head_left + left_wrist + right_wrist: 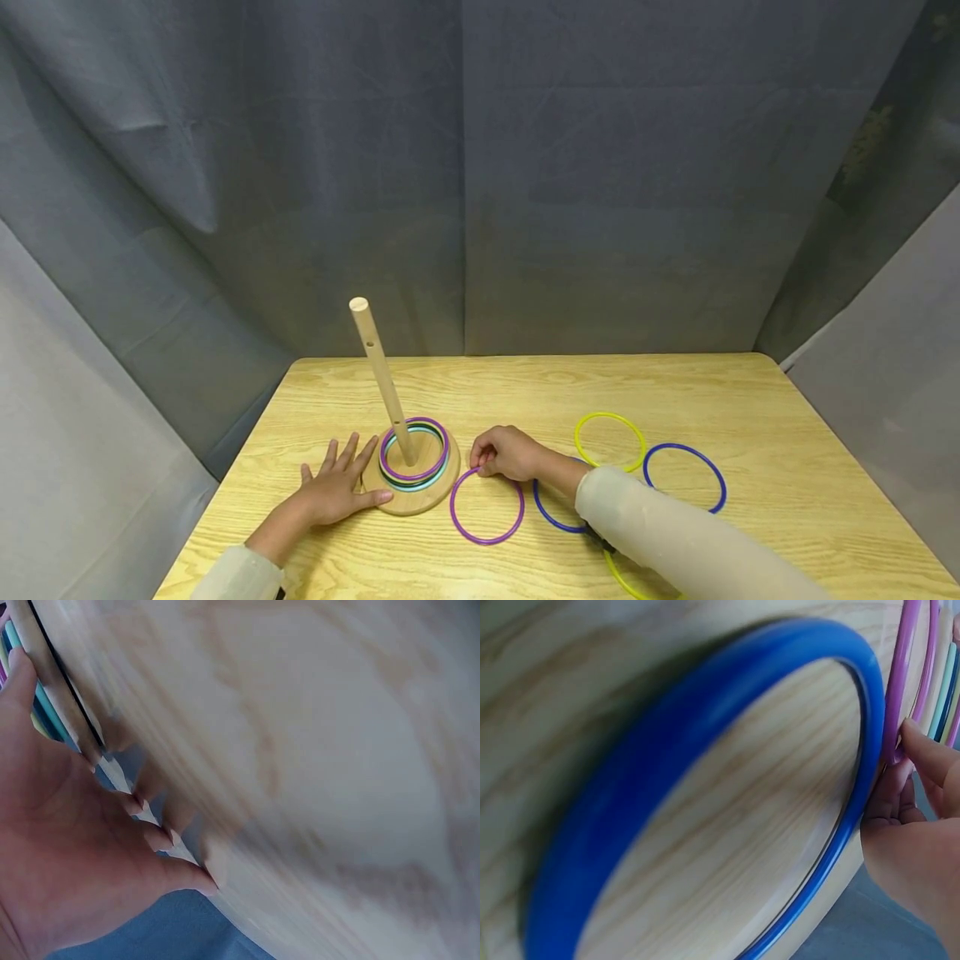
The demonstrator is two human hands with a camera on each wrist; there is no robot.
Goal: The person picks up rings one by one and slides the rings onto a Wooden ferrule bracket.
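A wooden peg (pixel 380 379) stands on a round wooden base (pixel 427 497), with several coloured rings (pixel 415 477) stacked around its foot. My left hand (pixel 339 488) lies flat with fingers spread, its thumb against the base's left edge (pixel 56 686). My right hand (pixel 506 452) pinches the far rim of a purple ring (pixel 486 506) lying flat on the table just right of the base; in the right wrist view the fingers (pixel 919 761) close on that purple ring (pixel 897 690). A blue ring (pixel 705 802) lies under my right forearm.
The light wooden table (pixel 750 400) holds a yellow ring (pixel 610 441) and a second blue ring (pixel 685 477) to the right. Another yellow ring (pixel 622 581) peeks out under my right sleeve. Grey cloth (pixel 480 167) hangs behind and beside the table.
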